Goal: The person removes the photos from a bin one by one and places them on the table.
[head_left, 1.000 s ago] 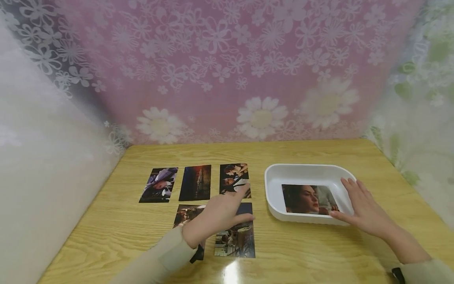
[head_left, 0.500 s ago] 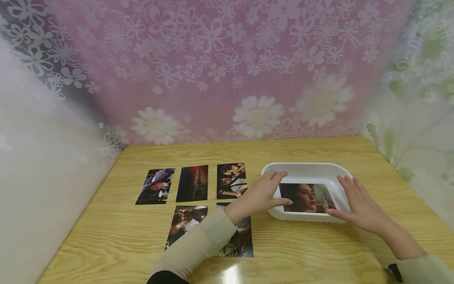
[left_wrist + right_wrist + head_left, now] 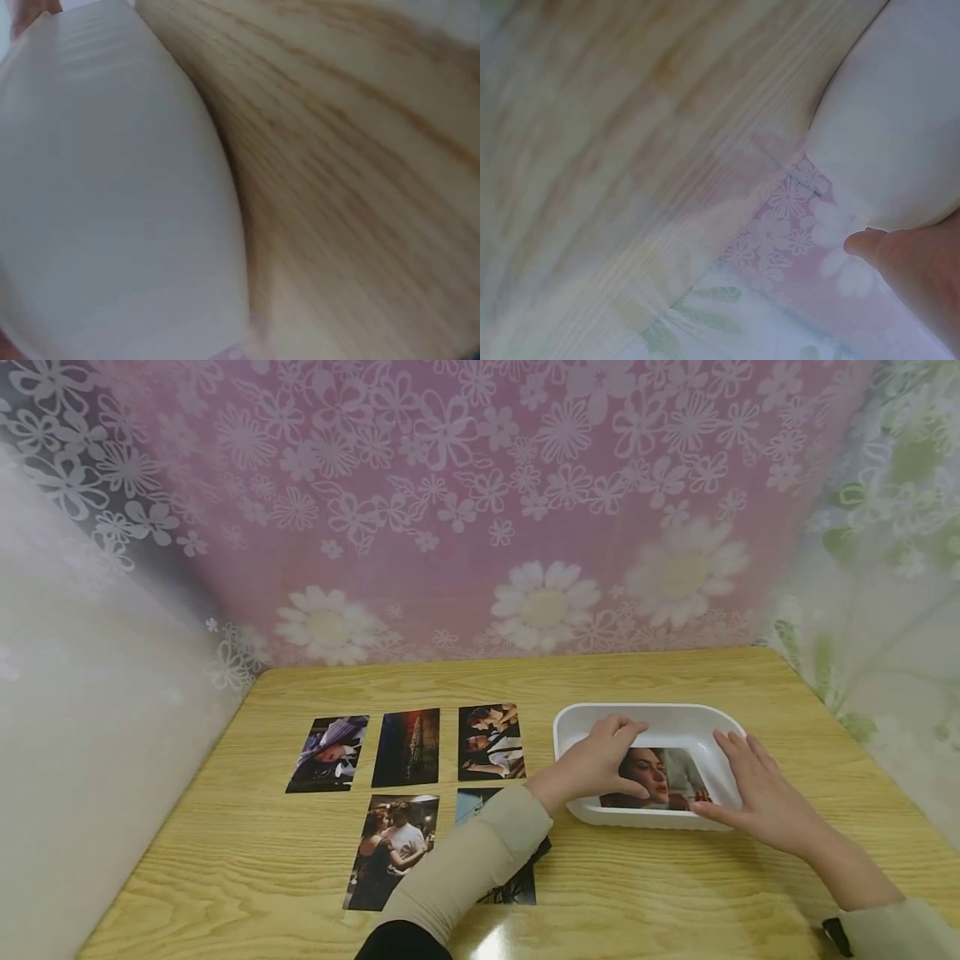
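Note:
A white plastic tray stands on the right half of the table, a photo card of a face in profile lying inside it. My left hand reaches over the tray's left rim, thumb and fingers spread apart above the card and covering its left part. Whether it touches the card I cannot tell. My right hand rests on the tray's right end with fairly straight fingers, its thumb by the front rim. In the right wrist view a fingertip shows against the tray's edge.
Left of the tray, photo cards lie in two rows: an upper row with a purple-toned card, a dark ship card and a couple card. Below are a dancing-couple card and another card, partly under my left sleeve.
My left hand has moved right, from over the photo cards to inside the tray above its card. The right hand stays on the tray's right end.

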A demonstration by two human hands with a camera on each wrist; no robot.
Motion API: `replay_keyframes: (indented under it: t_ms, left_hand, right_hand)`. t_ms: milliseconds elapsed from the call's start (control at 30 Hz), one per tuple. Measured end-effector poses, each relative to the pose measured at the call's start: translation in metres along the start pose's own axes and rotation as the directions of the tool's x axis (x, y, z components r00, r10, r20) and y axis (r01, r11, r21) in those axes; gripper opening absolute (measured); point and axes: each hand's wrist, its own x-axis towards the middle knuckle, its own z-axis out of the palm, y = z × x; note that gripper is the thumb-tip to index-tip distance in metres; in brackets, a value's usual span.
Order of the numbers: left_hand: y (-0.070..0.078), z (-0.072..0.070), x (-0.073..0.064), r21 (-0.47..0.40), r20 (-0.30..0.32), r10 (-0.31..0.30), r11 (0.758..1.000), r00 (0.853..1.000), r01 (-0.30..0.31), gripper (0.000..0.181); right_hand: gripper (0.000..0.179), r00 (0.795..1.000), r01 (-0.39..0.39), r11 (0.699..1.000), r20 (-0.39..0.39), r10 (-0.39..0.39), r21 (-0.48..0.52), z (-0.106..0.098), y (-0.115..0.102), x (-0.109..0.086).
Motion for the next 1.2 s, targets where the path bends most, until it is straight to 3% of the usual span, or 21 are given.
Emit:
replay_keyframes:
  t_ms: [300,533,633,933,1200]
  left_hand:
    - [-0.001,0.014,0.013,0.112,0.145,-0.123,0.988,0.982,0.107,0.096]
    - [-0.001,0.017,0.014,0.204,0.237,-0.242,0.959,0.941,0.195,0.094]
    - [0.0,0.017,0.013,0.235,0.252,-0.255,0.952,0.934,0.196,0.091]
    - [0.002,0.019,0.011,0.295,0.247,-0.246,0.94,0.937,0.169,0.086]
    - [0.001,0.018,0.011,0.328,0.165,-0.182,0.937,0.969,0.121,0.087]
  right_hand:
    - [0.101,1.0,0.011,1.0,-0.006,-0.011,-0.001,0.0,0.0,0.0]
    - [0.1,1.0,0.014,1.0,-0.007,-0.014,-0.006,0.0,0.0,0.0]
    - [0.1,1.0,0.01,1.0,-0.001,-0.01,-0.004,0.0,0.0,0.0]
    - [0.1,1.0,0.004,1.0,0.005,-0.004,0.0,0.001,-0.001,-0.001]
    - [0.099,1.0,0.02,1.0,-0.006,-0.02,0.009,0.0,0.0,0.0]
